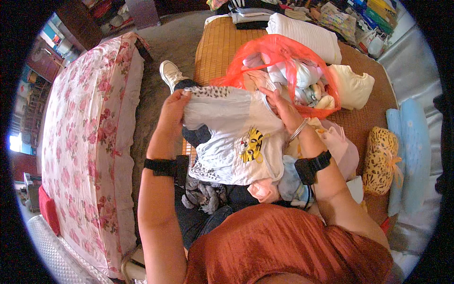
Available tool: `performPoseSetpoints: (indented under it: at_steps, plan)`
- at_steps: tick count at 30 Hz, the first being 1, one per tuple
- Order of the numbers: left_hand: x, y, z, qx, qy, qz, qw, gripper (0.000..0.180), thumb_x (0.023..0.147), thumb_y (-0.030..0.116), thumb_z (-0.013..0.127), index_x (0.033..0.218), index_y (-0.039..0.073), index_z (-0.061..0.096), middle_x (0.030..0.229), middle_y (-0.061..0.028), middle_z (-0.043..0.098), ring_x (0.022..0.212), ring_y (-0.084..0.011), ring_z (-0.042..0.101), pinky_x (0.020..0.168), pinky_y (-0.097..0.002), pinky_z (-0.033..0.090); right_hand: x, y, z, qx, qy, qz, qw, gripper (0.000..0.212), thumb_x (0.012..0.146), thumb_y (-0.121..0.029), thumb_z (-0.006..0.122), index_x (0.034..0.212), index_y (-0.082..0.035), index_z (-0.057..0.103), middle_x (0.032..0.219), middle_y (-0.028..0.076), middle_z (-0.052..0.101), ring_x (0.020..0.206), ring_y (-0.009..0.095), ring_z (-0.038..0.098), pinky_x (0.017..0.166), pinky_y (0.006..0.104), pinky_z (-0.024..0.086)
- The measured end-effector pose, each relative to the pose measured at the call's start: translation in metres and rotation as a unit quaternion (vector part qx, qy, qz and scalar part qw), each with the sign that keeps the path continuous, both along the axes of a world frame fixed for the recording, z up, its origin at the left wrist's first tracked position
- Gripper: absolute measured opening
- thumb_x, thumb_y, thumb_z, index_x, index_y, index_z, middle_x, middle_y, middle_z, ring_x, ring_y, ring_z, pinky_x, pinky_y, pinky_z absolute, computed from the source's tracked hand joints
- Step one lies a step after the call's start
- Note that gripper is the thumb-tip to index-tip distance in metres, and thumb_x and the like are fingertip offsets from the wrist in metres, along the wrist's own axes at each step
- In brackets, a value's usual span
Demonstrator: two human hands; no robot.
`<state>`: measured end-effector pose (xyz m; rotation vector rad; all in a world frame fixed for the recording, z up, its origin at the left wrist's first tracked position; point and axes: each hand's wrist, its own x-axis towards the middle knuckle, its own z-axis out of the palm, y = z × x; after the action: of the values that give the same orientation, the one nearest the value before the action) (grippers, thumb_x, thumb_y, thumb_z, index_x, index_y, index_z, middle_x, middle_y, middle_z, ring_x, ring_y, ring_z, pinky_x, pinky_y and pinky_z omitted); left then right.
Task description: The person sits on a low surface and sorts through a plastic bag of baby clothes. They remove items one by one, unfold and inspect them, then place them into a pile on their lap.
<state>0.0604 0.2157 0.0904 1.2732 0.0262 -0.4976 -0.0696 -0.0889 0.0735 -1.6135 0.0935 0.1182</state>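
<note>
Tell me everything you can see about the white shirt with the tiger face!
The white shirt looks like thin, soft cloth, wrinkled but spread out. A yellow-and-black tiger face decorates it, and dark spots pattern parts of its far and near edges. The left hand holds its far left corner; the right hand holds its far right side. Whether its near edge rests on anything isn't clear.

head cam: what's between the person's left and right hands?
In the head view, a white garment with a yellow tiger-face print spans from the left hand to the right hand, held by both.
</note>
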Motion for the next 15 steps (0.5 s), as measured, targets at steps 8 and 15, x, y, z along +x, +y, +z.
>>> performPoseSetpoints:
  at_steps: [8, 15]
  plan:
    - [0.015, 0.029, 0.018, -0.051, -0.078, 0.016, 0.996, 0.045, 0.097, 0.016, 0.051, 0.141, 0.015, 0.043, 0.111, -0.0051, 0.064, 0.093, -0.0150, 0.062, 0.080, -0.0309, 0.052, -0.002, -0.010, 0.006, -0.158, -0.043, 0.044, 0.986, 0.059, 0.092, -0.035, 0.059, 0.142, -0.010, 0.039, 0.132, 0.013, 0.051, 0.107, 0.016, 0.057, 0.090, 0.0287, 0.048]
    - [0.035, 0.050, -0.013, 0.043, -0.095, 0.043, 0.994, 0.044, 0.097, 0.021, 0.053, 0.139, 0.012, 0.044, 0.116, -0.0068, 0.061, 0.098, -0.0176, 0.059, 0.085, -0.0351, 0.050, -0.010, -0.028, 0.027, -0.237, 0.044, 0.129, 0.962, 0.034, 0.086, -0.010, 0.067, 0.118, -0.004, 0.059, 0.090, 0.001, 0.065, 0.080, 0.006, 0.057, 0.069, 0.0230, 0.048]
